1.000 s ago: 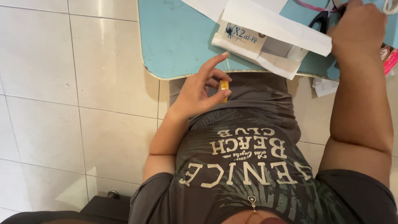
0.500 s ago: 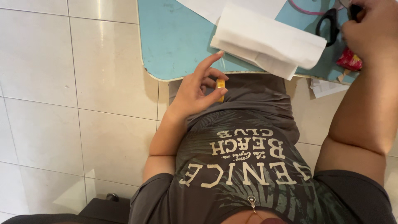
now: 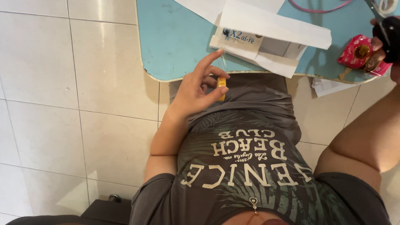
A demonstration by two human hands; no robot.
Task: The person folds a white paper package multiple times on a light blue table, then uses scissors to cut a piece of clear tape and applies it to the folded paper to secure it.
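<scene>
Left hand pinches small yellow tape roll at table edge, index finger extended. Right hand, mostly out of frame, grasps black-handled scissors. Box lies half-wrapped in white paper; taping not yet done.

Light blue table at upper middle, white papers on it. Small yellow roll at centre; pink patterned packet and black scissors handle at upper right. Grey shirt with pale lettering and green leaf pattern, cream floor tiles at left.
</scene>
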